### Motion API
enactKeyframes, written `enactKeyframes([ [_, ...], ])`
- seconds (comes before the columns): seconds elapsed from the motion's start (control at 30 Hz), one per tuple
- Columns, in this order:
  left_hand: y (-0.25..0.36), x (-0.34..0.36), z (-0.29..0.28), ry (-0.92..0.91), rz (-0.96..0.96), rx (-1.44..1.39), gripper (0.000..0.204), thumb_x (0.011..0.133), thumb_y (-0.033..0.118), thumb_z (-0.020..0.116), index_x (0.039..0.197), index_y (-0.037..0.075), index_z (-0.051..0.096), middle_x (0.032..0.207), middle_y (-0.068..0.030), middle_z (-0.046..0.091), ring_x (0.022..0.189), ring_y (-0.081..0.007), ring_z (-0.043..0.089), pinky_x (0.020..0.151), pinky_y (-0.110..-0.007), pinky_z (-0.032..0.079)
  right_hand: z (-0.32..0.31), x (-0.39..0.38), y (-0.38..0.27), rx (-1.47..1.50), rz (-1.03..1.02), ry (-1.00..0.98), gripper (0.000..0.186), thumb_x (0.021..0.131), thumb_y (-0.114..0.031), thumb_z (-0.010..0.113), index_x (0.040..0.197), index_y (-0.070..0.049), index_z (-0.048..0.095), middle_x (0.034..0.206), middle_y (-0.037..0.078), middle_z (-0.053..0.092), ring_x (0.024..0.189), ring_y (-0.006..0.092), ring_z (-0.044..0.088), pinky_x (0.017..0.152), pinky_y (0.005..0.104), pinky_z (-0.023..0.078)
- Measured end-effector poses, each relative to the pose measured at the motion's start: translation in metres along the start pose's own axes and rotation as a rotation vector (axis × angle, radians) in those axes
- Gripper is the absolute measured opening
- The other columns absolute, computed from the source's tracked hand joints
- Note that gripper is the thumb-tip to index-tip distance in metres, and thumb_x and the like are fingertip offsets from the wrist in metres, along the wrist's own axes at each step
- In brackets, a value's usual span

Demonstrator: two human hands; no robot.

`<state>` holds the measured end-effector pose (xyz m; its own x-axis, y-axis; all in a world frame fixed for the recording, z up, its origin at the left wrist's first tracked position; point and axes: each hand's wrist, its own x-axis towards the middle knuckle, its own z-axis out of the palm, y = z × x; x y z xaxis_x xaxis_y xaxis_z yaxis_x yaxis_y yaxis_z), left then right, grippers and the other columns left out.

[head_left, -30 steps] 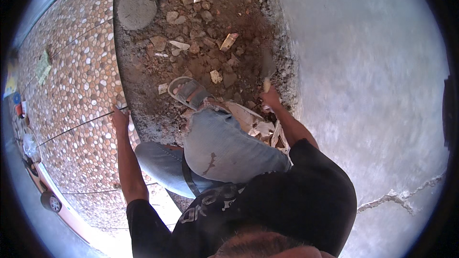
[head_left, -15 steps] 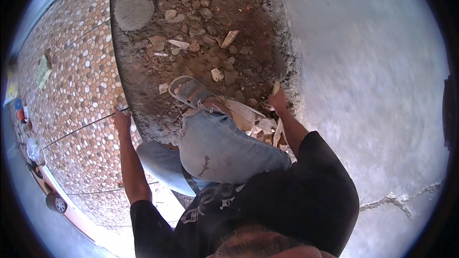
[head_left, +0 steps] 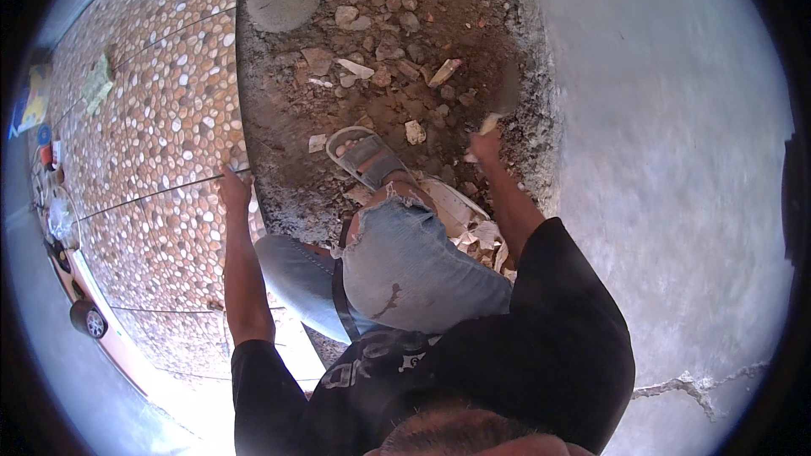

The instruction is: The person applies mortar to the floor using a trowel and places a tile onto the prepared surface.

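Left hand (head_left: pixel 235 192) at 9 o'clock from mid-view, fingers by a dark seam at the pebble-pattern tiles' (head_left: pixel 160 143) edge. Can't tell if that grip is open or closed. I'd use it as a light brace, no weight on the lip. Sandaled foot (head_left: pixel 367 157) at 11, flat on the dirt strip (head_left: pixel 287 114); good base. Right hand (head_left: pixel 485 149) at 2, grip closed on the pale handle of a trowel (head_left: pixel 490 123) (looks like one; blade's a blur), blade toward 1, near the grey surface's (head_left: pixel 659 160) rough edge. Short strokes, blade low, clear of that edge.

Vs half a second ago: view shifted; left hand same spot on the tile edge; right hand and trowel farther out, hand off the grey edge toward the rubble (head_left: pixel 317 60).
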<state>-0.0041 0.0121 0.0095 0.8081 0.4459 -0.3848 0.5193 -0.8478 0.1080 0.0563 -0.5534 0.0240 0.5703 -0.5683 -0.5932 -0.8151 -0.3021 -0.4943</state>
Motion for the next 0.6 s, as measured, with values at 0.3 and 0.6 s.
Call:
enactKeyframes([
  [0.3,-0.013,0.001,0.011,-0.059,-0.143,-0.126,0.088,0.076,0.029,0.072,0.140,0.002,0.019,0.122,-0.0413,0.039,0.108,-0.0489,0.050,0.089,-0.056,0.040,0.023,-0.063,-0.043,-0.303,-0.224,-0.037,0.053,0.075,-0.019,0.062,0.113,0.007,0.037,0.097,0.027,0.058,0.085,0.0365,0.062,0.070,0.0426,0.050],
  [0.6,-0.003,0.007,0.020,-0.095,-0.132,-0.134,0.089,0.073,0.031,0.074,0.139,0.002,0.020,0.124,-0.0389,0.041,0.112,-0.0486,0.047,0.090,-0.055,0.038,0.014,0.006,0.008,-0.482,-0.356,-0.096,0.048,0.078,-0.020,0.060,0.110,0.004,0.034,0.095,0.028,0.058,0.081,0.0382,0.062,0.066,0.0436,0.049],
])
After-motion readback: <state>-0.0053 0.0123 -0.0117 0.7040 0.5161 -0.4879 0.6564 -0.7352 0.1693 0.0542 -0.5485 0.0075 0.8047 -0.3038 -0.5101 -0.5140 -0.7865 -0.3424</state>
